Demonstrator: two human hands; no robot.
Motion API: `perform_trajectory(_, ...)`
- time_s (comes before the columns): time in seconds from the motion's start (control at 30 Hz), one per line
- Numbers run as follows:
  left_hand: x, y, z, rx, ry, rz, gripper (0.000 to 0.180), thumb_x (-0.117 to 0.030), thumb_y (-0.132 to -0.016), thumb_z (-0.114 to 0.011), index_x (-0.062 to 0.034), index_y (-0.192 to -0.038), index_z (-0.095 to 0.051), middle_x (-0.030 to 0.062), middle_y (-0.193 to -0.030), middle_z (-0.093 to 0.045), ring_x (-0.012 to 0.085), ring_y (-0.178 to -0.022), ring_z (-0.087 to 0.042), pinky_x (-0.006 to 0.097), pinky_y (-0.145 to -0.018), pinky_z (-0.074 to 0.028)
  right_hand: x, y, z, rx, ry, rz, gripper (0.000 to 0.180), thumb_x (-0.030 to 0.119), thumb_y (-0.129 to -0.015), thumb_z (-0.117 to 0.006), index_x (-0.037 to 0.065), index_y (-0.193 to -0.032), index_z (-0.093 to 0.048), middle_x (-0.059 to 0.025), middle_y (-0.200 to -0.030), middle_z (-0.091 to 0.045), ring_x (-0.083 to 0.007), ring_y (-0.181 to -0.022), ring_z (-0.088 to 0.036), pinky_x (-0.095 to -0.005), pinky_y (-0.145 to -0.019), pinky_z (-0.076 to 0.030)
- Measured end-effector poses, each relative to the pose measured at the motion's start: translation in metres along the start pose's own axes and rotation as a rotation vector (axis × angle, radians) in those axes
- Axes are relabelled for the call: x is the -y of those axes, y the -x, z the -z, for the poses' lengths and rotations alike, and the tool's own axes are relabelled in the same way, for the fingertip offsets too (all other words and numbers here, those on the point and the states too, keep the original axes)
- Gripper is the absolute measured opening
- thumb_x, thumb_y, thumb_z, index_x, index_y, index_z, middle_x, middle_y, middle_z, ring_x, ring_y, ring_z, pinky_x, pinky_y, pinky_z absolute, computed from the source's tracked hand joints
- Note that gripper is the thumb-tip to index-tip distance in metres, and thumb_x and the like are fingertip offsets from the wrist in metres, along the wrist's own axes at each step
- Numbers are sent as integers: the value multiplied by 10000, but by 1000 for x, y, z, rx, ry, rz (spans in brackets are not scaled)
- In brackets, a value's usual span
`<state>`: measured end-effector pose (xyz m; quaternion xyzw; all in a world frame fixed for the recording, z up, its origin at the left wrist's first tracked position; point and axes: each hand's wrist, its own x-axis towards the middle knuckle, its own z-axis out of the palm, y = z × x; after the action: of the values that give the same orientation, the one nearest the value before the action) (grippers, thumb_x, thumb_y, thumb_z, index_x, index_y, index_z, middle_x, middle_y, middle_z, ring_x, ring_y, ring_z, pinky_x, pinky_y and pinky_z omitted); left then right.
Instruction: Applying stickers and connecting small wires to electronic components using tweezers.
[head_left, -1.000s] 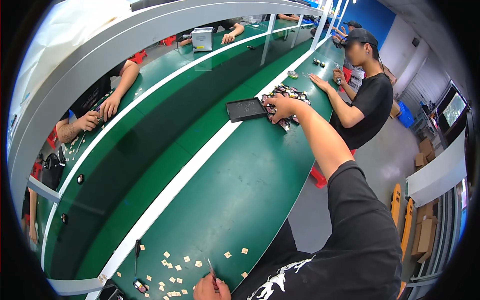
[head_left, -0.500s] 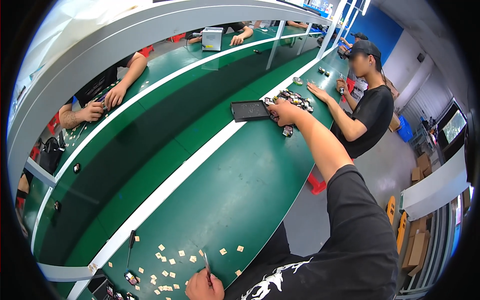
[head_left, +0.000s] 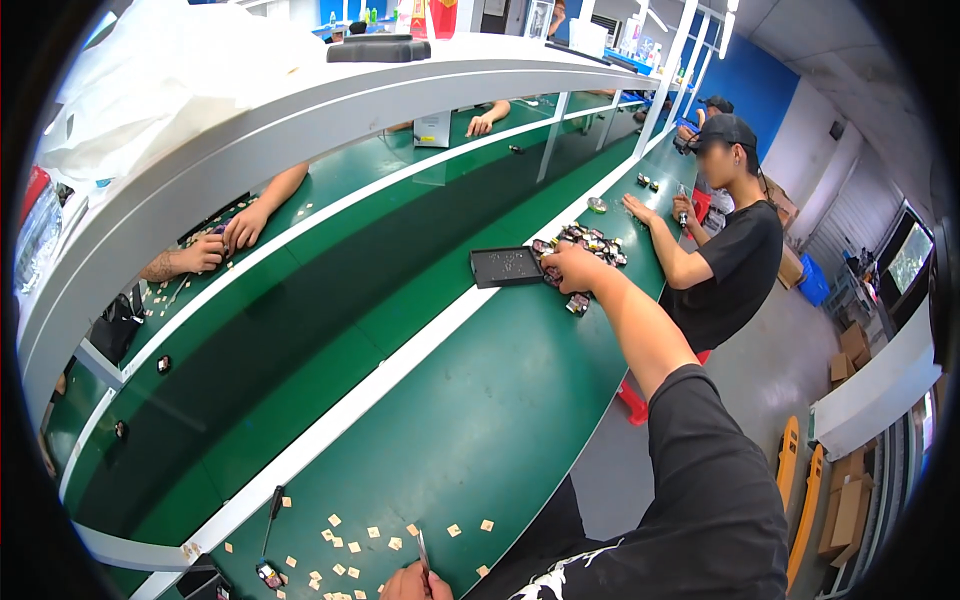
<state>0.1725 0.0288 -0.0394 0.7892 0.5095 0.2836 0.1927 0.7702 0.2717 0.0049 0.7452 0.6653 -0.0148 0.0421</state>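
My right arm reaches far across the green bench. At its end my right hand (head_left: 574,267) is closed at the near-left edge of a pile of small dark electronic parts (head_left: 603,246), beside a black shallow tray (head_left: 507,279) holding tiny pieces. What its fingers grip, if anything, is hidden. Low in the picture, my left hand (head_left: 408,584) pinches a thin metal tool, apparently tweezers (head_left: 423,551), pointing up. Small tan square pieces (head_left: 374,532) lie scattered around it. To their left rest a black-handled screwdriver (head_left: 276,502) and one small dark part (head_left: 268,574).
A co-worker in a black cap (head_left: 728,240) sits at the right, one hand flat on the bench. Across the green conveyor belt (head_left: 330,330), another person's hands (head_left: 240,232) work on small pieces. A grey-white shelf beam (head_left: 300,103) arches overhead. A black bin (head_left: 207,584) stands lower left.
The view has tilted upward, so the shelf top shows more and my left hand sits lower in the picture. My right hand stays at the pile's edge.
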Motion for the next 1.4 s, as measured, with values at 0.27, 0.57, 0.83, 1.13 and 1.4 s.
perform_trajectory(0.27, -6, 0, 3, 6, -6, 12, 200, -187, -912, -635, -49, -1038, -705, 157, -847, -666, 409, -753, -619, 493, -681, -489, 0, 5, 4, -5, 16, 46, 591, 95, -648, -786, 188, -1228, -723, -159, -1209, -621, -355, -1147, -614, -421, -1000, -513)
perform_trajectory(0.57, -8, -9, 6, 35, 7, 33, 188, -172, -907, -644, -40, -1030, -699, 163, -814, -646, 406, -736, -612, 500, -662, -486, -13, -2, 4, -17, -72, 80, 601, 40, -633, -734, 76, -1232, -723, -194, -1257, -616, -380, -1175, -598, -389, -1037, -493)
perform_trajectory(0.83, -5, -9, 6, 34, 48, 42, 179, -148, -900, -644, -34, -1027, -698, 161, -783, -630, 393, -717, -616, 486, -646, -482, -10, 0, 7, 12, -51, 37, 609, 64, -656, -725, 78, -1265, -713, -210, -1349, -588, -385, -1231, -580, -384, -1079, -471)
perform_trajectory(1.13, -4, -8, 5, 16, 48, 33, 177, -149, -891, -649, -40, -1023, -696, 158, -777, -627, 403, -714, -618, 488, -644, -486, -14, 3, 13, -63, -30, 94, 620, 61, -632, -732, 34, -1252, -703, -213, -1254, -647, -388, -1190, -609, -395, -1070, -482)
perform_trajectory(1.4, 9, -3, 0, 130, 79, 86, 133, -63, -829, -666, -31, -956, -642, 81, -772, -604, 283, -680, -615, 397, -625, -474, 3, 13, 35, -103, -52, 136, 609, 80, -621, -743, 104, -1229, -734, -188, -1166, -666, -376, -1125, -627, -409, -980, -514)
